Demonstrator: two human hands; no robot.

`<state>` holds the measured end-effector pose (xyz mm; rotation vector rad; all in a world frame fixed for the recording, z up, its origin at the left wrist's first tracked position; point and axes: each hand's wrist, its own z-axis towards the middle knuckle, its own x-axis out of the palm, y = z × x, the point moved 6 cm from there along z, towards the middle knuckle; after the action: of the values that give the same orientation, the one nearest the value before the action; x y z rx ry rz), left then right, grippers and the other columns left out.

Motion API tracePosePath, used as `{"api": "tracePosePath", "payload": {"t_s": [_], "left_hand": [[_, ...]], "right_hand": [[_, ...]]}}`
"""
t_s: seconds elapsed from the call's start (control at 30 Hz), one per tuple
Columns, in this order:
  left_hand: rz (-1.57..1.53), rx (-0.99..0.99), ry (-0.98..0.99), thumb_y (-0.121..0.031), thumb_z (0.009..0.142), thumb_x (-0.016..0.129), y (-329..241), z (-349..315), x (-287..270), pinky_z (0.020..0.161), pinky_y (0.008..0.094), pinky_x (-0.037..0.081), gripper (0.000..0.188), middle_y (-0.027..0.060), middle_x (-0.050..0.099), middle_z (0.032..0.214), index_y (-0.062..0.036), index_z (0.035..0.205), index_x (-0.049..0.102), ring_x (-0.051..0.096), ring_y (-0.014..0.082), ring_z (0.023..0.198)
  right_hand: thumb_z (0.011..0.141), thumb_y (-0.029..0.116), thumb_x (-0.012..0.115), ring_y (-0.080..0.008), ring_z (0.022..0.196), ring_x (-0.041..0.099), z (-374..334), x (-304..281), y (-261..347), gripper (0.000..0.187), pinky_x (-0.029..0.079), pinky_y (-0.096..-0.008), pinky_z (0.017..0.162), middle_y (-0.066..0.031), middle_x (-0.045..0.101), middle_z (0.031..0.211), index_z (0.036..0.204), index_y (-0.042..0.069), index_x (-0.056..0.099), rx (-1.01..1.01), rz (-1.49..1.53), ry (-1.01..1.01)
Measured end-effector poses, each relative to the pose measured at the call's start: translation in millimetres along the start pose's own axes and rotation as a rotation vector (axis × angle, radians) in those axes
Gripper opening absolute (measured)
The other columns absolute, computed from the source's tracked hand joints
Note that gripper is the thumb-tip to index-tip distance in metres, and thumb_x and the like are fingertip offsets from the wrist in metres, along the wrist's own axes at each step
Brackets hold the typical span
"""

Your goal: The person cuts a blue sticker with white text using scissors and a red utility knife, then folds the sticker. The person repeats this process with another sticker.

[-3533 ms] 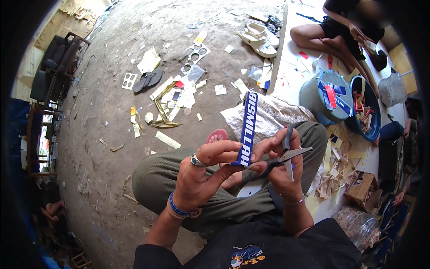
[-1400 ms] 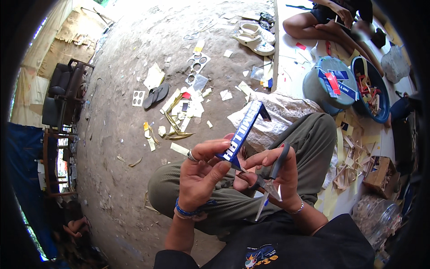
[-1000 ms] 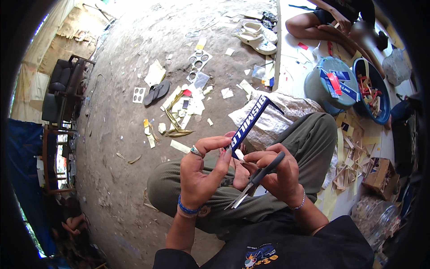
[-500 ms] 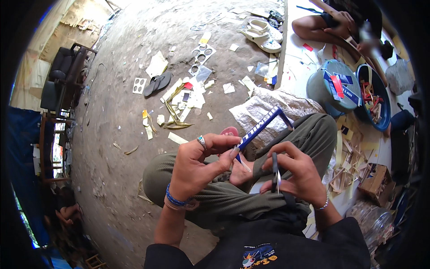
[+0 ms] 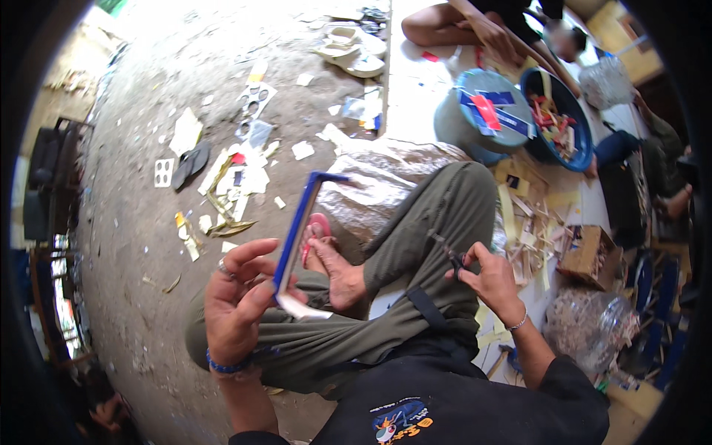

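Note:
My left hand (image 5: 236, 308), with a ring and a blue bracelet, pinches a blue strip (image 5: 296, 233) near its lower end. The strip is bent into a three-sided frame; its upper arm points right and its lower arm shows a whitish face. Over my right knee, my right hand (image 5: 491, 283) holds a pair of dark-handled scissors (image 5: 448, 251), fingers in the loops and blades pointing up and left. The scissors are apart from the strip. Below the strip rests my bare foot (image 5: 347, 288) beside a pink sandal (image 5: 320, 226).
A whitish woven sack (image 5: 371, 178) lies ahead. Right of it stand a bucket (image 5: 452, 122) topped with blue and red pieces and a blue basin (image 5: 586, 152) of scraps. A cardboard box (image 5: 589, 256) sits by wood offcuts. Another person's hand (image 5: 495, 37) is at the far right.
My left hand has turned the blue strip from slanting up-right to nearly upright and moved left of the scissors. My right hand has swung the scissors to point up-left. The view has shifted right.

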<state>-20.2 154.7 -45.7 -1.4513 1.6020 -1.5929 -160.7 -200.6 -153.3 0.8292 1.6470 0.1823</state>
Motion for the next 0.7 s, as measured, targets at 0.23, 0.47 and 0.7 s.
{"api": "tracePosePath", "payload": {"t_s": [0.23, 0.47, 0.7], "left_hand": [[-0.185, 0.002, 0.019, -0.016, 0.083, 0.077, 10, 3, 1, 0.079, 0.0455, 0.065, 0.086, 0.0178, 0.066, 0.095, 0.0043, 0.152, 0.029, 0.074, 0.0328, 0.086], [-0.149, 0.048, 0.141, -0.019, 0.079, 0.086, 19, 10, 20, 0.077, 0.0420, 0.062, 0.091, 0.0126, 0.066, 0.085, 0.0028, 0.150, 0.033, 0.067, 0.0292, 0.093], [-0.153, -0.059, 0.082, -0.005, 0.081, 0.078, 31, 15, 29, 0.086, 0.0392, 0.058, 0.076, 0.0189, 0.067, 0.110, -0.0001, 0.146, 0.039, 0.068, 0.0268, 0.098]], "right_hand": [[0.074, 0.025, 0.089, -0.0238, 0.068, 0.055, -22, -6, -139, 0.040, 0.045, -0.0394, 0.062, -0.0075, 0.059, 0.077, 0.080, 0.003, 0.056, 0.271, 0.065, -0.591], [0.085, 0.017, 0.071, -0.0371, 0.083, 0.066, -17, 57, -214, 0.017, 0.050, -0.0490, 0.070, -0.0157, 0.067, 0.084, 0.093, 0.006, 0.060, 0.301, -0.125, -0.259], [0.085, 0.006, 0.062, -0.0380, 0.091, 0.065, -5, 55, -173, 0.023, 0.049, -0.0490, 0.075, -0.0160, 0.064, 0.106, 0.107, 0.007, 0.059, 0.140, -0.301, -0.251]]}}
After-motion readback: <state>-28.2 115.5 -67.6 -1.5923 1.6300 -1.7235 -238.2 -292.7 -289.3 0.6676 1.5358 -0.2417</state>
